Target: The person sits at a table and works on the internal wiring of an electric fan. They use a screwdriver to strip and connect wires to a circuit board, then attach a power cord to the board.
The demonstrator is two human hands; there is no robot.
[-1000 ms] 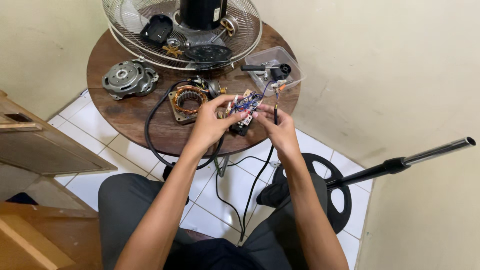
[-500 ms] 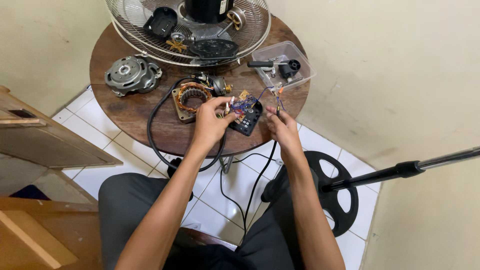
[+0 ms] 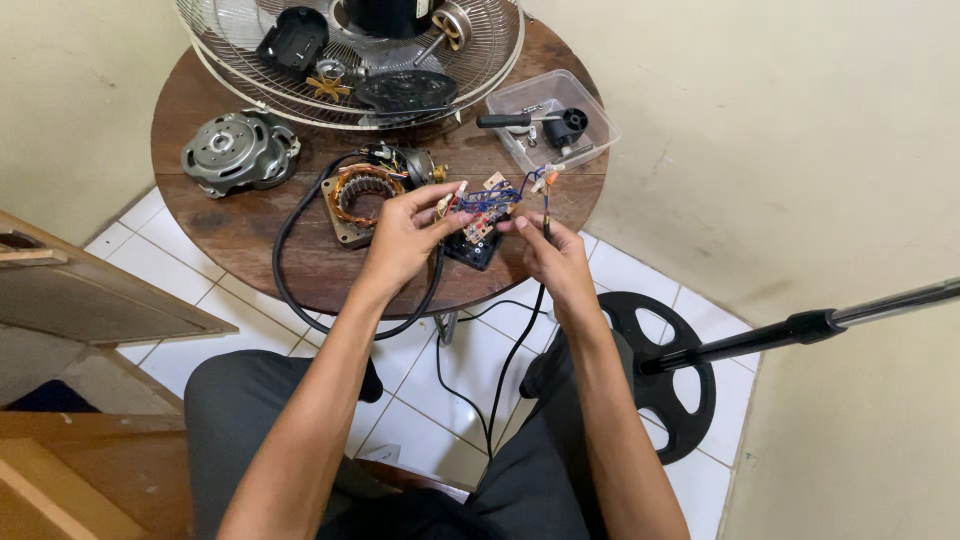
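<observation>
While our left hand [image 3: 405, 235] pinches one end of the small circuit board [image 3: 478, 210] and our right hand [image 3: 550, 250] grips the other end, just above the table [image 3: 250, 225] edge, we should keep the board level and let its blue wires [image 3: 510, 190] hang slack, since tugging them toward the stator [image 3: 360, 197] could, we judge, strain the solder joints.

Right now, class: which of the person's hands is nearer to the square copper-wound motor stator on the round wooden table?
Left. The left hand is just right of the stator, nearly touching; the right hand is farther right.
</observation>
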